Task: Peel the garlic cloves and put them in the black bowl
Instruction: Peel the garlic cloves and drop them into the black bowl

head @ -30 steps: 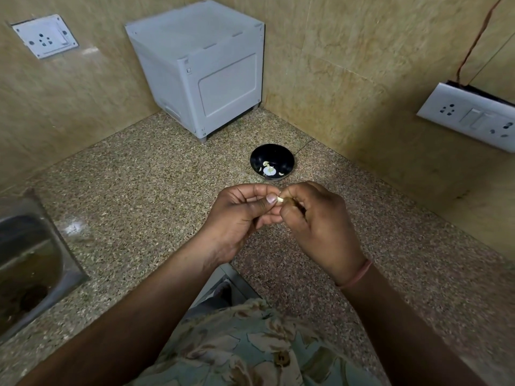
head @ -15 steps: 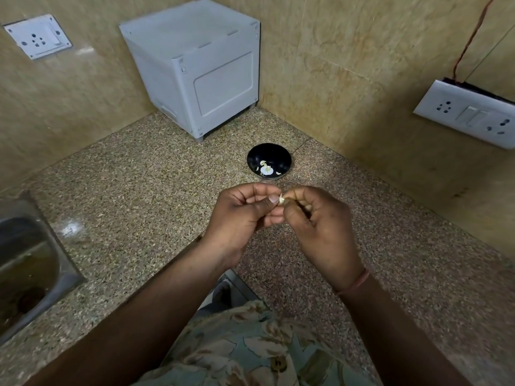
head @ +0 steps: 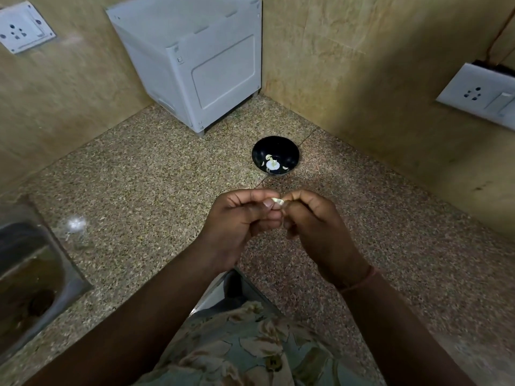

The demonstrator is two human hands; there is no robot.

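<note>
Garlic clove sits pinched between both hands, left hand and right hand. The black bowl lies just ahead on the table, slightly nearer the left.

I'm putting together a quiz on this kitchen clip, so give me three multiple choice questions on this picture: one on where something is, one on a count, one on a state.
1. Where does the black bowl stand?
A. in the sink
B. on the counter, near the grey box
C. on top of the grey box

2. How many wall socket plates are in view?
A. one
B. four
C. two

3. How is the garlic clove held?
A. pinched between the left hand and the right hand
B. lying in the bowl
C. lying on the counter

Answers:
1 B: the bowl sits on the speckled counter by the box.
2 C: one plate shows on each wall.
3 A: fingertips of both hands meet on the clove.
</note>
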